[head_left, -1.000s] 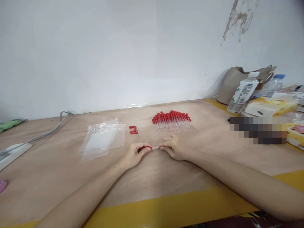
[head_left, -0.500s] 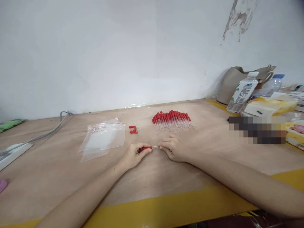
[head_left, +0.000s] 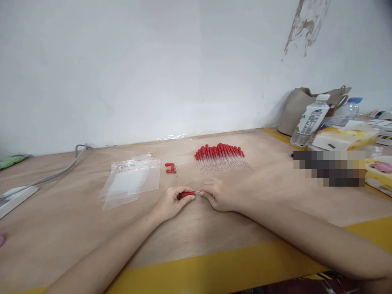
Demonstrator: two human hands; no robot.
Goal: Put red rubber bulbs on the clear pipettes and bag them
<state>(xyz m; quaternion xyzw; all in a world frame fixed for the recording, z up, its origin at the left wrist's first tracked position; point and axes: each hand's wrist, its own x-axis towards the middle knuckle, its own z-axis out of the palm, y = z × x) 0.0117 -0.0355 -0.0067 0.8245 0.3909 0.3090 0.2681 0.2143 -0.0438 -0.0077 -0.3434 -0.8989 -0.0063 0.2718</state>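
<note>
My left hand [head_left: 174,201] is closed around a red rubber dropper bulb [head_left: 187,194]. A thin clear glass tube [head_left: 197,192] sticks out from the bulb's right end. The fingers of my right hand [head_left: 218,195] pinch that tube, and much of it is hidden by them. Beyond my hands lies a row of droppers [head_left: 219,153], red bulbs toward the wall and clear tubes toward me. A few loose red bulbs [head_left: 170,168] rest behind my left hand, with some thin clear tubes [head_left: 178,167] beside them.
Clear zip bags [head_left: 131,179] lie overlapped to the left. A power strip [head_left: 18,200] with a grey cable [head_left: 61,173] sits at the far left. On the right stand a water bottle [head_left: 310,120], a beige bag [head_left: 294,110] and tissue packs [head_left: 346,138]. Yellow tape [head_left: 196,265] lines the near table edge.
My right hand has moved left, closer to my left hand, and less of the tube shows between them. My left hand has stayed nearly in place, still around the bulb.
</note>
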